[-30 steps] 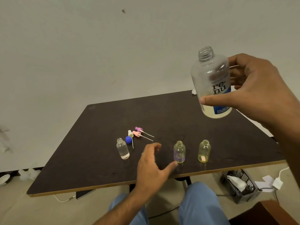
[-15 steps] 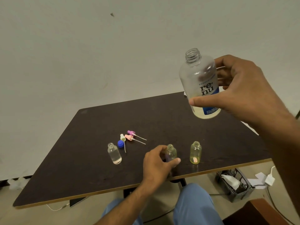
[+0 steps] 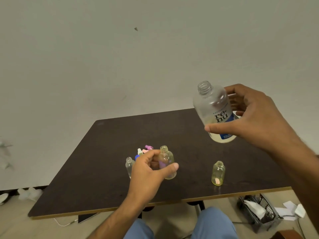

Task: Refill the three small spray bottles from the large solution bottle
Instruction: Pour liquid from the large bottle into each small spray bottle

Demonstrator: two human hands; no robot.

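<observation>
My right hand (image 3: pixel 259 118) grips the large uncapped solution bottle (image 3: pixel 214 109), held upright above the table's right side, with a little pale liquid at its bottom. My left hand (image 3: pixel 146 171) grips the middle small spray bottle (image 3: pixel 166 161), uncapped and lifted off the dark table (image 3: pixel 103 169). A second small bottle (image 3: pixel 218 173), yellowish and open, stands to the right near the front edge. The third small bottle (image 3: pixel 129 165), clear, stands just left of my left hand and is partly hidden by it.
Several spray tops and a blue cap (image 3: pixel 143 151) lie behind my left hand. A grey basket (image 3: pixel 259 213) with papers sits on the floor at the lower right. My knees in blue trousers are under the table's front edge.
My left hand closed around the middle small bottle and raised it off the table. My right hand with the large bottle came lower and a little nearer to it.
</observation>
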